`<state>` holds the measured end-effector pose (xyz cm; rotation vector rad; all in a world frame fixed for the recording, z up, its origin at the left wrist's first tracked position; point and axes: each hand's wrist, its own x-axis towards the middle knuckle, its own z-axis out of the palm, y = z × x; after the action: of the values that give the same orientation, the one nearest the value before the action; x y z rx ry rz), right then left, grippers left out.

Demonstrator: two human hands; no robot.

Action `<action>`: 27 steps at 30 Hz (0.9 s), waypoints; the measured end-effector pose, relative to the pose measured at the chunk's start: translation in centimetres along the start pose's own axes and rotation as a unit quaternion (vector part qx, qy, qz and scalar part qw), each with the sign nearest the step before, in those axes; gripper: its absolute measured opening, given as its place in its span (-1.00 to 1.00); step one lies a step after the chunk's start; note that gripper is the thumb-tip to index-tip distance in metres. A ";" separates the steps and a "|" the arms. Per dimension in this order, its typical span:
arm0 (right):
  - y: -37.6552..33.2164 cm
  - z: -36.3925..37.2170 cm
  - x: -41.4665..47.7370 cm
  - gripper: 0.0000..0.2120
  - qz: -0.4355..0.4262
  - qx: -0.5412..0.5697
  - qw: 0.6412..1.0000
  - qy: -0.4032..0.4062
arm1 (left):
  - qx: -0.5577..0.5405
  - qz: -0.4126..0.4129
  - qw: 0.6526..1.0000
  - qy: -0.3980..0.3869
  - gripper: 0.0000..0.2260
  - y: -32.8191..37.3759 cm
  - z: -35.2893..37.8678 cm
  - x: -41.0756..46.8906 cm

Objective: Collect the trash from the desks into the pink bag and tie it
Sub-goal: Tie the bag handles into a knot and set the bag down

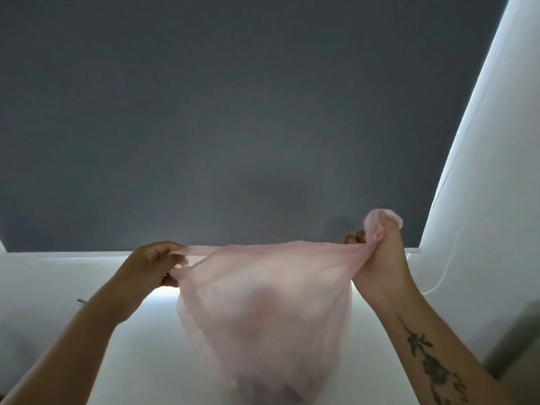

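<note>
While both of my arms reach up in front of a dark grey roller blind [233,112], my left hand [152,266] is closed in a pinch on one top edge of the pink bag [263,302], and my right hand [378,258] is fisted tightly around the opposite edge, a tuft of plastic poking out above the knuckles. Between the two hands the bag's mouth is pulled taut in a straight band, and its translucent body hangs below with dim, blurred contents I cannot make out near the bottom. A blind cord [447,267] hangs just beside the right wrist.
</note>
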<state>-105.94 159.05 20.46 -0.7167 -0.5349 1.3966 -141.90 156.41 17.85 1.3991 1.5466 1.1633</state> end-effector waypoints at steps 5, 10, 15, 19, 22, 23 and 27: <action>0.4 -0.6 1.8 -0.85 -0.017 -0.080 0.996 -0.023 | -0.326 -0.036 0.945 -0.013 -0.65 1.2 -0.9 0.3; 0.6 -0.9 4.3 -0.69 0.041 -0.026 0.997 -0.067 | -0.372 -0.063 0.912 0.161 -0.71 2.8 5.8 -0.6; 2.2 0.3 5.7 -0.64 0.088 -0.048 0.995 0.017 | -0.409 -0.043 0.907 0.094 -0.60 4.8 9.7 -0.8; 2.6 -0.3 6.0 -0.91 0.120 -0.033 0.990 -0.062 | -0.328 0.013 0.944 0.029 -0.80 2.0 8.6 -1.1; 3.7 -0.7 5.3 -0.80 0.076 -0.038 0.990 -0.109 | -0.294 0.006 0.953 0.079 -0.81 0.6 8.5 -0.7; 4.1 -0.6 4.6 -0.77 0.062 -0.061 0.990 -0.114 | -0.309 -0.003 0.947 0.085 -0.74 0.6 8.8 -0.4; 7.3 0.8 1.9 -0.62 0.041 -0.240 0.966 -0.081 | -0.344 -0.080 0.930 0.102 -0.59 1.5 10.9 0.6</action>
<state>-111.32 161.22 15.51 -1.0256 -1.0034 1.4224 -131.34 158.56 15.79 0.6890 1.1709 1.5810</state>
